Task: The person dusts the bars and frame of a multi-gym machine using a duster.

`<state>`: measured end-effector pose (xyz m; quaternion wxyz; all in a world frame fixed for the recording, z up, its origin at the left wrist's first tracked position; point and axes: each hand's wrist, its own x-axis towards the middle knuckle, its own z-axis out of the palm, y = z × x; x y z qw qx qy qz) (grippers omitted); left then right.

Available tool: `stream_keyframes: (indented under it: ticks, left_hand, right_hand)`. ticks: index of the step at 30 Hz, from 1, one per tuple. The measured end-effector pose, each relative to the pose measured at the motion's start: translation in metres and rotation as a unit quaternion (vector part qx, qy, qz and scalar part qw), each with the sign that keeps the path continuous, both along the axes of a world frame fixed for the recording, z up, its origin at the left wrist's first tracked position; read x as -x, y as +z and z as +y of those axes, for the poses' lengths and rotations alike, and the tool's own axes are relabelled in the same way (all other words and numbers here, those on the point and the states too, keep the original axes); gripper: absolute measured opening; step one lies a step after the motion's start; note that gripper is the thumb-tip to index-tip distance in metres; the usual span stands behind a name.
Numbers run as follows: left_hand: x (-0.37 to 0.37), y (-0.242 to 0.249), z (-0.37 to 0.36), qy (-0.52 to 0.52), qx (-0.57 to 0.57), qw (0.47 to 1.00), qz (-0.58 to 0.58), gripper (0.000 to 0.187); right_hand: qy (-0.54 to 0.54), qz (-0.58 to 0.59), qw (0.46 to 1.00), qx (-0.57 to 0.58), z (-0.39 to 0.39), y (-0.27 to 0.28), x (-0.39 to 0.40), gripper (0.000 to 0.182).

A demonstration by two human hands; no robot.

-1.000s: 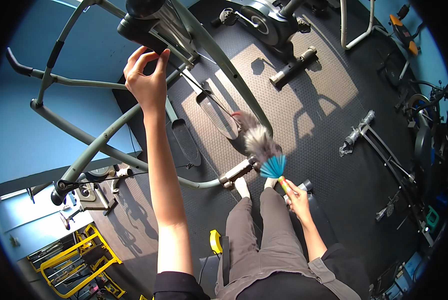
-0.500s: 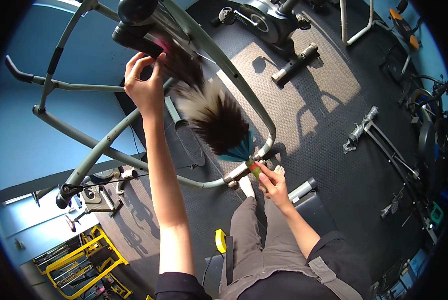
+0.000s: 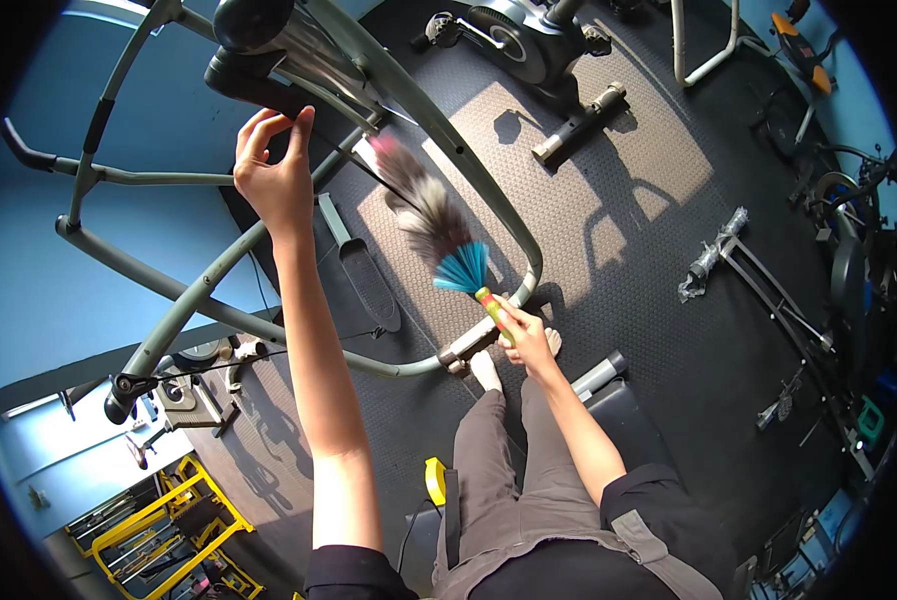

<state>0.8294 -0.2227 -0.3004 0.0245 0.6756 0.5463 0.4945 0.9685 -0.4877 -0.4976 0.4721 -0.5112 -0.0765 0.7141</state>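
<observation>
My right hand (image 3: 529, 342) is wrapped round the green and red handle of a fluffy duster (image 3: 431, 212). The duster's head points up and to the left, blurred, with turquoise fibres at its base, dark and pale ones beyond, and a pink tip. It is beside the grey frame (image 3: 489, 185) of an exercise machine, near its lower tubes. Higher up on the left, my left hand (image 3: 277, 175) has thumb and fingers curled against the lower end of the machine's black arm (image 3: 254, 92). Part of that grip is hidden behind the hand.
A long footplate (image 3: 369, 280) hangs under the machine's tubes. An exercise bike (image 3: 529, 50) stands at the back. To the right lies a metal frame part (image 3: 714, 255) in plastic wrap. A yellow rack (image 3: 169, 520) is at lower left, and a padded bench (image 3: 624, 420) is by my legs.
The duster has swung away from the black arm, its head now narrower and lower. My right hand has moved slightly left and up. The left hand stays at the black arm.
</observation>
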Motion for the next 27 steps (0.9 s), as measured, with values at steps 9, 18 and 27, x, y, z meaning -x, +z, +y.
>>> stream_keyframes:
  ticks: [9, 18, 27]
  left_hand:
    - [0.001, -0.003, 0.001, 0.003, 0.017, 1.0, -0.009, 0.027]
    - [-0.003, -0.003, -0.001, -0.015, 0.042, 0.996, -0.079, 0.023]
    - [0.007, 0.018, -0.003, -0.071, 0.133, 0.981, -0.12, 0.026]
  right_hand:
    - [0.015, 0.127, 0.99, 0.065, -0.046, -0.057, -0.002, 0.04]
    - [0.004, -0.022, 0.992, 0.126, -0.02, -0.099, -0.003, 0.035]
    - [-0.077, -0.067, 0.991, -0.082, -0.038, 0.15, -0.045, 0.038]
